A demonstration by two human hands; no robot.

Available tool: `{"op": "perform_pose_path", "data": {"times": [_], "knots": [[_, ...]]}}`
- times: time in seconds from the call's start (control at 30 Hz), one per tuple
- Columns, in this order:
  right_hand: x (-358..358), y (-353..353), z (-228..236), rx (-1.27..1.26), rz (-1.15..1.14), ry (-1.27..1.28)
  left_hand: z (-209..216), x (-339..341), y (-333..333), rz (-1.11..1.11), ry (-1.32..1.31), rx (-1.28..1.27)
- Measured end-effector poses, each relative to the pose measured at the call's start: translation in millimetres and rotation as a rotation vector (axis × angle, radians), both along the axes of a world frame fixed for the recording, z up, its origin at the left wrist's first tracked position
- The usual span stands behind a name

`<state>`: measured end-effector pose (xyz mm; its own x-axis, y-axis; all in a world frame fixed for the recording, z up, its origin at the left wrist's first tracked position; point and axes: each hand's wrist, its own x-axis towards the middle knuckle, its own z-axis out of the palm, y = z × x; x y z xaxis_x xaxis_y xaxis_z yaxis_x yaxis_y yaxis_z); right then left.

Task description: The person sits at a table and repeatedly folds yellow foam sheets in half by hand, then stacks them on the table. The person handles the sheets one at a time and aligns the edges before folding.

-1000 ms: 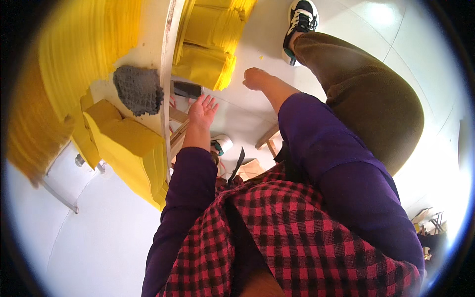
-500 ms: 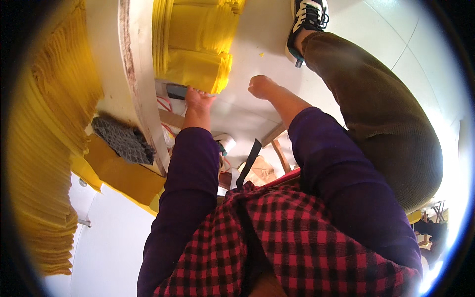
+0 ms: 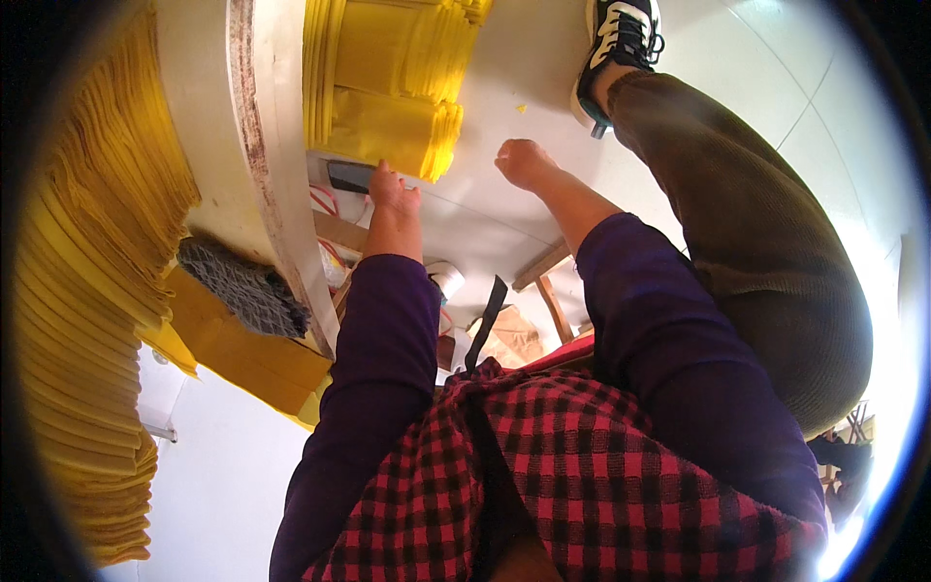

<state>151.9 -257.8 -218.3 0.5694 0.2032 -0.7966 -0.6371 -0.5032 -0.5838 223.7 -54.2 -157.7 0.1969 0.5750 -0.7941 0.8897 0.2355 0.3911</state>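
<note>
Head view: a folded yellow cloth stack is seen just right of a white board; other places are given from this stack.
Left hand: held at the stack's near edge, fingers partly bent; contact seems made, but whether cloth is pinched cannot be told.
Right hand: held right of the stack and apart from it, fingers curled in; nothing is seen in it.
Change: the gap seen a second ago between left fingers and stack is now closed.
Meaning: the stack is judged ready to be handled from its near edge; no layer is seen raised.
Grey quilted pad: seen left of the stack, across the board.
</note>
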Motion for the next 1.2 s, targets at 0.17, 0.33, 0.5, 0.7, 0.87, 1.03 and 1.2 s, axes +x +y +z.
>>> {"op": "perform_pose_path", "data": {"times": [0.17, 0.33, 0.5, 0.7, 0.87, 1.03, 1.2], "knots": [[27.5, 10.2, 14.9, 0.077, -0.276, -0.149, -9.6, -6.1, 16.1, 0.066, -0.056, -0.119], [55.4, 30.2, 32.0, 0.087, -0.195, -0.188, -6.5, -7.3, 16.9, 0.112, -0.047, -0.124], [57.4, 34.4, 41.5, 0.043, -0.306, -0.286, -5.5, -8.4, 16.3, 0.087, -0.093, -0.219], [61.8, 32.5, 38.5, 0.057, -0.178, -0.250, -10.2, -9.0, 21.6, 0.173, -0.088, -0.199], [55.5, 38.9, 38.7, 0.039, -0.119, -0.296, -7.5, -7.5, 20.2, 0.193, -0.110, -0.199], [47.1, 39.3, 24.7, 0.085, -0.143, -0.288, -4.4, -8.4, 15.6, 0.139, -0.114, -0.208], [51.0, 28.6, 1.5, 0.038, -0.273, -0.239, -8.5, -13.2, 19.3, 0.163, -0.115, -0.154]]}}
